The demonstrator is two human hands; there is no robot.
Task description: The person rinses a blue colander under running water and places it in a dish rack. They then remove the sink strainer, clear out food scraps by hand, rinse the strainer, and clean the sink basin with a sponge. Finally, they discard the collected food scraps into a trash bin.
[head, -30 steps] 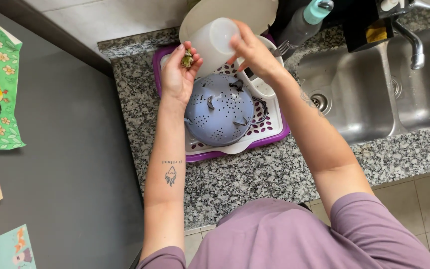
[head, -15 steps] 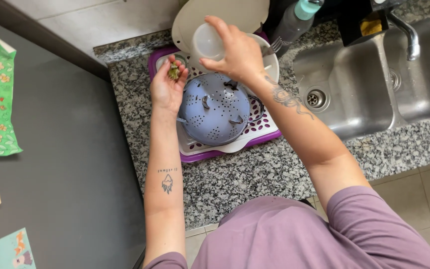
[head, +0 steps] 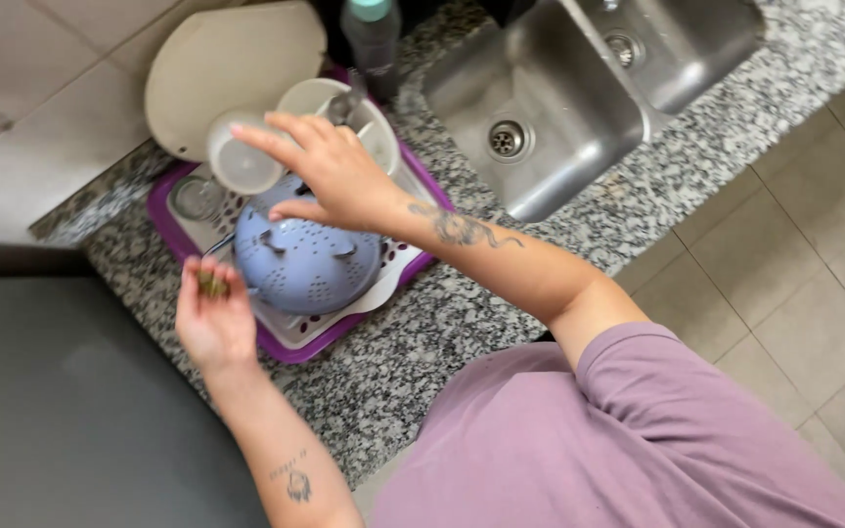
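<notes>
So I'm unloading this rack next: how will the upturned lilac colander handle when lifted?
The lilac colander looks like thin plastic, so probably light and stiff. Its domed, perforated shell may be slippery if wet. Resting rim-down in the drying rack, it seems unlikely to roll.

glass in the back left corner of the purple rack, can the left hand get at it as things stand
Probably not right away: the left hand already pinches a small greenish thing. The path to the glass looks open, left of the blue colander.

top: mauve short-sleeved shirt (head: pixel 638 440) | forearms: bare, both tattooed
</notes>
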